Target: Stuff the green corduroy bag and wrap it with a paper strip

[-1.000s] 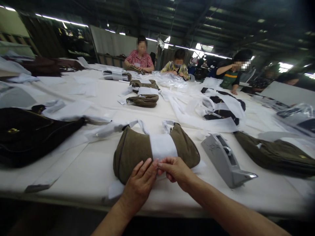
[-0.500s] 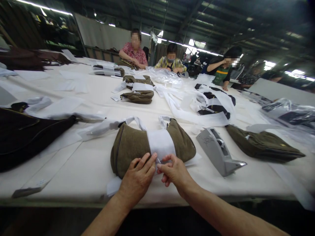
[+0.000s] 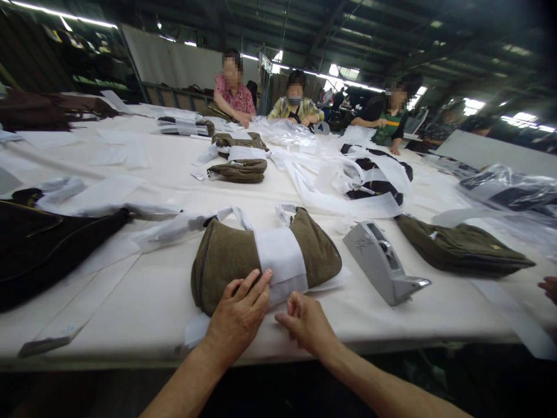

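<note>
An olive-brown corduroy handbag (image 3: 226, 261) lies before me with a white paper band (image 3: 281, 252) around its middle. Its handle is wrapped in white material (image 3: 237, 216). My left hand (image 3: 241, 307) rests flat on the front of the bag, fingers stretched out, fingertips at the band's left edge. Just below the band's lower end, my right hand (image 3: 307, 325) is curled with its thumb towards the left; nothing shows in it. To its right stands a grey tape dispenser (image 3: 376, 264).
A black bag (image 3: 56, 244) lies at the left and another olive bag (image 3: 461, 247) at the right. Farther back are banded olive bags (image 3: 239, 169), black bags (image 3: 378, 191) and clear plastic (image 3: 287, 132). Several people sit across the table; another person's hand (image 3: 549, 288) shows at the right edge.
My right hand has drawn down from the band, and the small clear strip at its fingertips no longer shows there. My left hand stays on the bag. A person's hand has appeared at the right edge.
</note>
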Motion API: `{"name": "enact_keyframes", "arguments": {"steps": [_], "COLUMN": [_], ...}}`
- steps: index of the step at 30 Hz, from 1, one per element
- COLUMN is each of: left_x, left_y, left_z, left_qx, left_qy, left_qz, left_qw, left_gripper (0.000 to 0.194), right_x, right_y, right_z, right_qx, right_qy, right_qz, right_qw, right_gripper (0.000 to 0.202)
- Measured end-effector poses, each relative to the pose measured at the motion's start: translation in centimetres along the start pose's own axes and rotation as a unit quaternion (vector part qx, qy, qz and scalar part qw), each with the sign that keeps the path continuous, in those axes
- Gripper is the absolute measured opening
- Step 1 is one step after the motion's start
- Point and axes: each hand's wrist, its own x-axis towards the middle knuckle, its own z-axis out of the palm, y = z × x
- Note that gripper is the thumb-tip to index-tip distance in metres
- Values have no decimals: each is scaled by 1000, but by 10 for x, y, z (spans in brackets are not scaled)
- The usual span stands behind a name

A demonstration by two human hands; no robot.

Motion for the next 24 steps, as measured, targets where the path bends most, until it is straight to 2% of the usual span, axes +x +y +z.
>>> {"name": "enact_keyframes", "arguments": {"steps": [2,3,5,7,8,10,12,16,18,20,22,24], "left_x": [0,0,1,2,3,3,5,16,31,49,69,83], "left_y": [0,0,-1,-1,-1,0,1,4,5,7,10,13], "left_z": [0,0,0,0,0,-1,-5,-23,-32,-35,-28,-13], "left_qx": [1,0,-3,-9,-12,-22,-35,-55,-65,-65,-40,6], "left_qy": [2,2,6,11,10,3,-7,-2,11,39,66,73], "left_qz": [0,0,1,-1,-4,-12,-19,-40,-56,-76,-95,-112], "left_qw": [1000,1000,1000,1000,1000,1000,999,998,996,994,992,991], "left_gripper": [23,24,26,28,28,26,26,22,18,20,27,39], "right_x": [-6,-6,2,15,21,26,19,-10,-10,6,33,61], "right_y": [-2,-4,-7,-3,1,12,22,29,23,11,-1,-11], "right_z": [-13,-18,-25,-24,-21,-17,-19,-44,-59,-71,-78,-80], "right_qx": [-128,-189,-300,-388,-419,-450,-456,-434,-402,-370,-362,-385], "right_qy": [47,75,101,86,75,56,27,-70,-41,42,100,105], "right_qz": [-141,-228,-374,-445,-452,-444,-444,-499,-511,-503,-489,-477], "right_qw": [980,952,872,802,784,773,771,747,758,780,787,783], "right_gripper": [14,12,28,47,55,64,66,47,39,37,38,42]}}
